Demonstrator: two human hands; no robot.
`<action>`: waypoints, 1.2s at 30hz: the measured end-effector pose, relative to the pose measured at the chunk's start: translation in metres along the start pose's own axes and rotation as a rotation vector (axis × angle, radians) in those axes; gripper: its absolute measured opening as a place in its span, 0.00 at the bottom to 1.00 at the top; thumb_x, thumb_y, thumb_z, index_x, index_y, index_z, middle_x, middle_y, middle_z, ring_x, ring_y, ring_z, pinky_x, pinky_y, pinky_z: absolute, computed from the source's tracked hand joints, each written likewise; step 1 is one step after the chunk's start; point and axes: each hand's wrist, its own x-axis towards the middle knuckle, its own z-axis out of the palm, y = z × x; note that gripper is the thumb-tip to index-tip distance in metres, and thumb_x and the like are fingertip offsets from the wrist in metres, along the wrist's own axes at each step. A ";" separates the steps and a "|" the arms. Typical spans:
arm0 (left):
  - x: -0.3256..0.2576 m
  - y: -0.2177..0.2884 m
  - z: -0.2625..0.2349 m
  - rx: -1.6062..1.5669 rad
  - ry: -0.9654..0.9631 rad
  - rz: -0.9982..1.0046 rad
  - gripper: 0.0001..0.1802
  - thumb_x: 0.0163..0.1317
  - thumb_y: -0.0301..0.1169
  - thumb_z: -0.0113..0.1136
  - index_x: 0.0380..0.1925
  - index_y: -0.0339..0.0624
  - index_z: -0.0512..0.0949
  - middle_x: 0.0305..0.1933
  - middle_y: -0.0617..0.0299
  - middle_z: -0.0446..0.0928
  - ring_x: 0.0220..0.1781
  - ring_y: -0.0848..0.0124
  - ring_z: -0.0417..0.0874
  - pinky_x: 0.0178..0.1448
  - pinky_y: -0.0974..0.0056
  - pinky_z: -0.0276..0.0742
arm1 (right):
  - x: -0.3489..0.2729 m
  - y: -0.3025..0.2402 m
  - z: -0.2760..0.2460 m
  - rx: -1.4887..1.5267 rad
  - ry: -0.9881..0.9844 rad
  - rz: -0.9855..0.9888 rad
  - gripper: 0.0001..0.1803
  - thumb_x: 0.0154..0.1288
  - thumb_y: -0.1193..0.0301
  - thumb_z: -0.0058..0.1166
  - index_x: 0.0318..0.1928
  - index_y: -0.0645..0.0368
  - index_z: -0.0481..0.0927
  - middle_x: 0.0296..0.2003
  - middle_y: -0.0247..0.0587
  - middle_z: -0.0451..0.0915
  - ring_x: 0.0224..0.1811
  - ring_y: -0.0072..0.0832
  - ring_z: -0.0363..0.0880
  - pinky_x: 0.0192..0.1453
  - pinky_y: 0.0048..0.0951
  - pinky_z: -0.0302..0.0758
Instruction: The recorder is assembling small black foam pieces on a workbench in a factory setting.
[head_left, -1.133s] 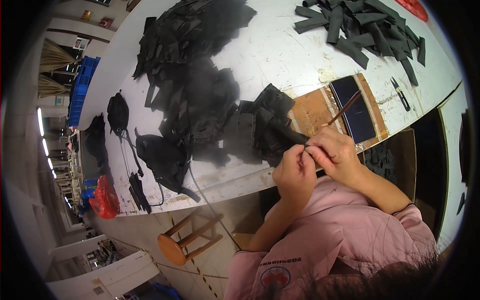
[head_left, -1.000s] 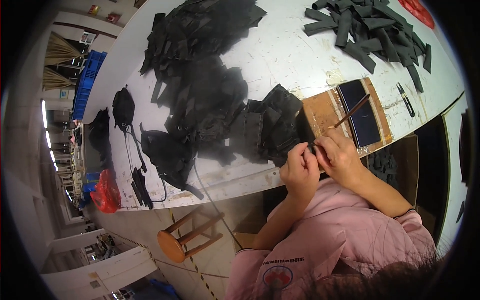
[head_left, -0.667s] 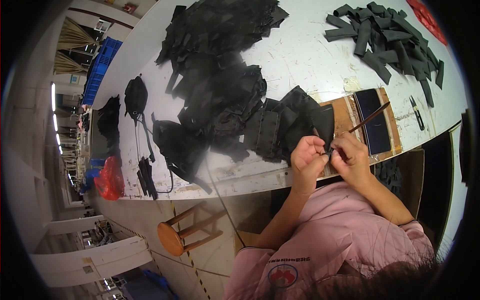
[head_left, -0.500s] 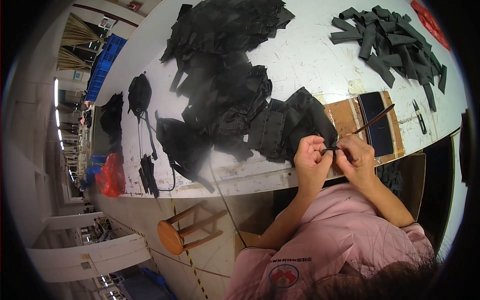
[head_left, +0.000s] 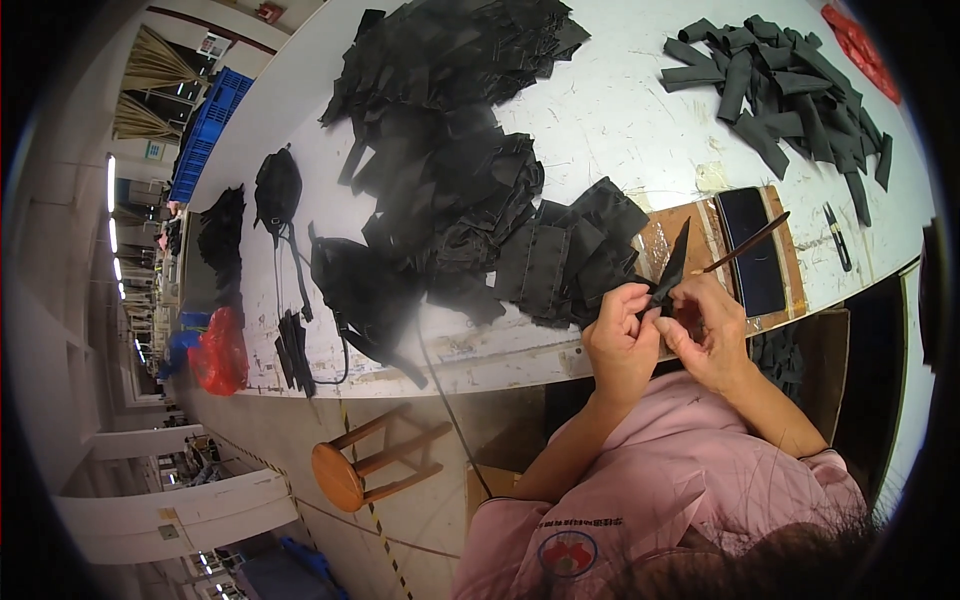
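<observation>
Above the near edge of the table, my left hand has its fingers closed, pinching the lower end of a black fabric piece. That piece is folded narrow and points up and away between my hands. Close beside it, my right hand is closed at the same piece with thumb and fingertips. A thin brown stick slants up from the right hand's fingers; its lower end is hidden there. The exact grip on the fabric is partly covered by my fingers.
A brown board with a dark phone lies beyond my hands. Black fabric pieces pile up left; dark grey strips lie far right, near a black pen. A wooden stool stands on the floor, left of me.
The black fabric piece has turned from a wide shape lying toward the pile to a narrow upright point between my hands. Both hands have shifted only slightly.
</observation>
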 end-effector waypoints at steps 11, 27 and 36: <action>-0.002 0.005 -0.001 -0.099 -0.070 -0.113 0.15 0.49 0.12 0.52 0.39 0.30 0.67 0.31 0.57 0.75 0.25 0.84 0.71 0.25 0.80 0.65 | -0.008 0.022 0.008 -0.249 0.021 -0.102 0.09 0.43 0.82 0.53 0.30 0.65 0.72 0.24 0.45 0.69 0.24 0.40 0.70 0.26 0.31 0.67; 0.011 0.007 0.002 -0.212 -0.016 -0.125 0.13 0.46 0.12 0.47 0.35 0.32 0.68 0.31 0.59 0.73 0.22 0.85 0.67 0.21 0.81 0.59 | -0.007 0.024 -0.001 1.355 -0.215 0.835 0.06 0.55 0.71 0.53 0.27 0.59 0.71 0.18 0.28 0.66 0.17 0.16 0.60 0.21 0.15 0.56; 0.008 0.023 -0.018 -0.638 -0.397 -0.294 0.16 0.47 0.11 0.50 0.38 0.31 0.66 0.33 0.54 0.75 0.35 0.75 0.76 0.40 0.75 0.71 | -0.007 0.021 -0.010 1.084 -0.212 0.649 0.11 0.56 0.65 0.53 0.25 0.56 0.69 0.21 0.26 0.66 0.20 0.14 0.62 0.23 0.13 0.59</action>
